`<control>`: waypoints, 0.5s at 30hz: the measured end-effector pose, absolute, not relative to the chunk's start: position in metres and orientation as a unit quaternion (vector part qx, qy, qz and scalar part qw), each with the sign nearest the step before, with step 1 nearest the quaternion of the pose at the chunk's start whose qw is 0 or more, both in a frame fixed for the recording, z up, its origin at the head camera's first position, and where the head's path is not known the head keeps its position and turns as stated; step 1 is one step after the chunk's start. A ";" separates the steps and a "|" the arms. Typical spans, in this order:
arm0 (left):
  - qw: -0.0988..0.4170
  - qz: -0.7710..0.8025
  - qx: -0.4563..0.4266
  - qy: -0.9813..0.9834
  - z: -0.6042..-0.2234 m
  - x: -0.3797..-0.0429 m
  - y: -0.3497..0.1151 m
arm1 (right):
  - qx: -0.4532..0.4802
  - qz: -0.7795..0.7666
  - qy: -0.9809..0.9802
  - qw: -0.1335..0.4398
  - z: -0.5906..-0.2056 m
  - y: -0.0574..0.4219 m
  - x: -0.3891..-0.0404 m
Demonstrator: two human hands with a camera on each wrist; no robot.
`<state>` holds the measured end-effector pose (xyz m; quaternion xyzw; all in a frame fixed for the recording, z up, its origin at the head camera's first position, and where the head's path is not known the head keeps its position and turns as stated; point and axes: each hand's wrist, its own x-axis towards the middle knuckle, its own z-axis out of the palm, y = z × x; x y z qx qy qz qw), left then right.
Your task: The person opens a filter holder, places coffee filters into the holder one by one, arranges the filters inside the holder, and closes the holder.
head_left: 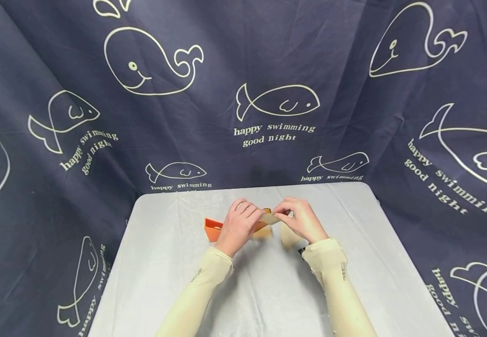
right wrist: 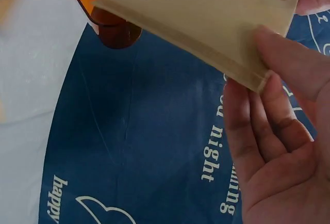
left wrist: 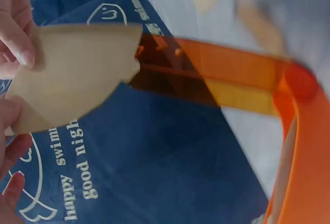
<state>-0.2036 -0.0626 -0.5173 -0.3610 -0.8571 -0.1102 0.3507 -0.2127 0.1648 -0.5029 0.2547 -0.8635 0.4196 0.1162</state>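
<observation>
My left hand (head_left: 240, 223) and right hand (head_left: 303, 220) hold a tan paper coffee filter (head_left: 271, 218) between them, raised above the table. In the right wrist view, the right thumb and fingers pinch a lower corner of the filter (right wrist: 206, 17), whose folded seam shows along its edge; the other hand's fingertips grip its upper right edge. The left wrist view shows the filter (left wrist: 82, 74) spread flat between both hands. An orange case (head_left: 213, 232) with a see-through amber lid (left wrist: 227, 74) stands beside the left hand, partly hidden by it.
Another tan coffee filter (head_left: 289, 236) lies on the table by the right wrist. A tan piece (head_left: 262, 232) lies near the left hand, partly covered. A pale cloth covers the table (head_left: 163, 281), and dark blue printed curtains (head_left: 226, 56) hang around its far and side edges.
</observation>
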 end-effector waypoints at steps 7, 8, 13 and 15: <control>0.341 -0.235 -0.326 -0.850 -0.523 -0.204 -0.064 | 0.231 0.457 -0.852 0.112 -0.510 0.169 -0.213; 0.340 -0.248 -0.322 -0.848 -0.523 -0.205 -0.065 | 0.228 0.460 -0.851 0.111 -0.512 0.169 -0.213; 0.331 -0.286 -0.304 -0.846 -0.526 -0.205 -0.068 | 0.200 0.471 -0.854 0.094 -0.517 0.172 -0.212; 0.331 -0.284 -0.302 -0.847 -0.527 -0.205 -0.069 | 0.189 0.469 -0.858 0.089 -0.519 0.172 -0.212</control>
